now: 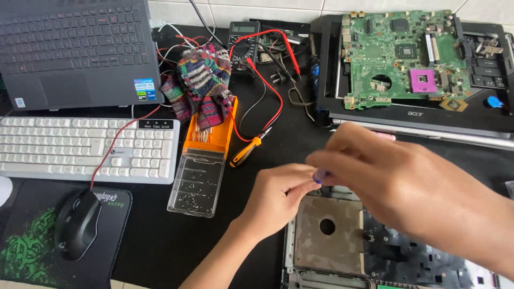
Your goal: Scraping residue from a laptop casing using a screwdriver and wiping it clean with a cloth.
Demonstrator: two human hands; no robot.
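**Head view: two hands meet over an opened laptop base**

Head view, taking the opened laptop base [342, 241] as landmark: well left of it lie a black mouse [77, 223] and white keyboard [88, 150], nearer an orange bit case [206, 142]. Just above the base, the left hand [278, 195] and right hand [375, 171] pinch a small purple object [319, 175] between fingertips.

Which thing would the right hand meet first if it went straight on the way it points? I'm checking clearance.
Probably the left hand: the right hand points left, fingers nearly touching it around a small purple item. Depth is unclear.
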